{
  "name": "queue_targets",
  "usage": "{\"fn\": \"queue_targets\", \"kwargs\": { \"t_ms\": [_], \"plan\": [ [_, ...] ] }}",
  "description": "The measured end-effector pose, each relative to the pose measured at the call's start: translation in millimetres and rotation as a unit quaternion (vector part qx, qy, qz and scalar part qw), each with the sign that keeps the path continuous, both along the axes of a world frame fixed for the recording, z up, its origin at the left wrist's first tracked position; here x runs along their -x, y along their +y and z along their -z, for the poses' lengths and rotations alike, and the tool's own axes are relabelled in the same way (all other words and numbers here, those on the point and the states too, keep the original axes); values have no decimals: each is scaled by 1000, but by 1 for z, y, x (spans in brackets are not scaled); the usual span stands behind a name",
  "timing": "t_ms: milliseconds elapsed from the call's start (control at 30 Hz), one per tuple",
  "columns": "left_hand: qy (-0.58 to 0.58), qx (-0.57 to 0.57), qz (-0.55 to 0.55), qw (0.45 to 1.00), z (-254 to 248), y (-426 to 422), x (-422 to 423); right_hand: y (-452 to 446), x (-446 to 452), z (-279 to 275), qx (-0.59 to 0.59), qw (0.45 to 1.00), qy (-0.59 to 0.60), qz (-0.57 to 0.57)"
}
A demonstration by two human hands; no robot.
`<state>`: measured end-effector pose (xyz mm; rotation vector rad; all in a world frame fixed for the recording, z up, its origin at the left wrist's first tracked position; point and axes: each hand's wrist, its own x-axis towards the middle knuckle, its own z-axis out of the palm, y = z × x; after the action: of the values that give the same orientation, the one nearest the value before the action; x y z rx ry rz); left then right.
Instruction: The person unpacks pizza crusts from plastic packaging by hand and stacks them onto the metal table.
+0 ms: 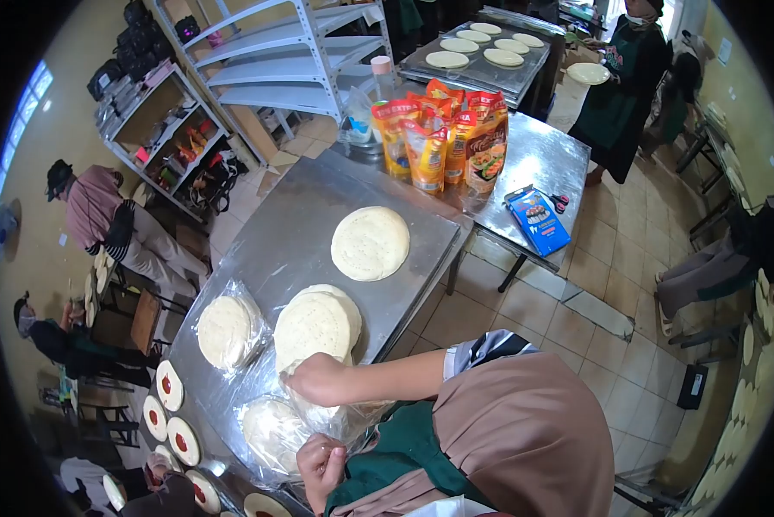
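Observation:
My right hand (318, 380) is closed on clear plastic (340, 420) at the lower edge of a stack of pale flat dough rounds (318, 326). Lower down, my left hand (321, 465) is curled closed beside the plastic; what its fingers hold, if anything, is hidden. A plastic-wrapped stack of rounds (271, 433) lies just left of both hands. Another wrapped stack (225, 333) sits further up the metal table (275, 215). One bare dough round (371, 243) rests on its own near the table's far end.
Rounds with red sauce (183, 440) line the table's lower left edge. Beyond the far end stand orange pouches (443, 142) and a blue packet (538, 221). Metal shelving (275, 47) stands behind. Several people are around; one person (624, 77) at upper right holds a round.

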<state>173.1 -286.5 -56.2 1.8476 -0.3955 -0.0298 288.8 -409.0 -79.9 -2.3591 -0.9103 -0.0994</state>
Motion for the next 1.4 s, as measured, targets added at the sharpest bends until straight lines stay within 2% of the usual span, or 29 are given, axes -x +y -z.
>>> {"fn": "queue_targets", "kwargs": {
  "t_ms": [100, 200, 233, 300, 367, 400, 467, 500, 567, 600, 667, 767, 833, 900, 967, 1000, 1033, 1067, 1100, 1133, 1167, 1233, 1267, 1300, 1367, 1400],
  "plan": [
    [-33, 6, 35, 999, -3, 3, -4, -15, -9, -17, -10, 999, 25, -31],
    [20, 71, -66, 995, -6, 9, -1, -38, -21, -33, -55, 998, -25, -25],
    [19, 71, -70, 995, -7, 10, -1, -46, -25, -43, -70, 997, -36, -4],
    [33, -14, -210, 977, -10, 17, -3, -66, -30, -67, -86, 995, -47, 15],
    [32, -33, -238, 970, -4, 27, -7, -89, -35, -82, -24, 993, -63, 94],
    [46, -44, -291, 955, -6, 27, -9, -99, -35, -88, -24, 994, -63, 91],
    [77, -32, -369, 926, -2, 33, -13, -116, -34, -99, -151, 979, -112, 75],
    [78, -32, -370, 925, 1, 37, -16, -123, -34, -105, -150, 980, -111, 74],
    [-26, -136, -414, 900, 9, 45, -22, -137, -33, -118, -80, 990, -99, 59],
    [1, -99, -430, 897, 16, 55, -23, -145, -34, -123, -79, 990, -99, 57],
    [-14, -90, -448, 889, 23, 66, -25, -160, -38, -129, -116, 987, -113, -16],
    [-13, -71, -470, 879, 27, 74, -31, -176, -47, -128, -131, 987, -82, -44],
    [-29, -143, -523, 840, 37, 83, -35, -183, -51, -129, -160, 984, -79, -29],
    [-44, -151, -526, 836, 43, 95, -35, -185, -55, -128, -191, 979, -77, -12],
    [-59, -106, -559, 820, 43, 96, -39, -185, -59, -126, -138, 985, -104, 14],
    [-24, -90, -546, 832, 37, 91, -40, -183, -61, -127, -136, 985, -104, 13],
    [-22, -88, -548, 831, 35, 84, -46, -178, -63, -128, -134, 980, -148, 0],
    [-16, -59, -519, 853, 32, 76, -53, -174, -64, -129, -133, 972, -192, -13],
    [-10, -29, -489, 872, 32, 71, -58, -169, -66, -129, -131, 972, -193, -16],
    [-33, -59, -441, 895, 37, 71, -64, -164, -68, -128, -142, 974, -172, -44],
    [-33, -57, -443, 894, 32, 60, -70, -160, -70, -127, -153, 974, -151, -72],
    [-18, 2, -335, 942, 17, 32, -83, -152, -75, -124, -179, 969, -126, -114],
    [-56, 13, -322, 945, 34, 35, -84, -146, -78, -122, -234, 953, -88, -170],
    [-57, 14, -322, 945, 48, 43, -81, -140, -81, -120, -288, 930, -49, -225],
    [90, 217, -327, 915, 67, 57, -75, -125, -86, -110, -302, 914, -39, -269],
    [-3, 327, -445, 834, 59, 32, -81, -117, -86, -104, -308, 912, 2, -271]
  ]
}}
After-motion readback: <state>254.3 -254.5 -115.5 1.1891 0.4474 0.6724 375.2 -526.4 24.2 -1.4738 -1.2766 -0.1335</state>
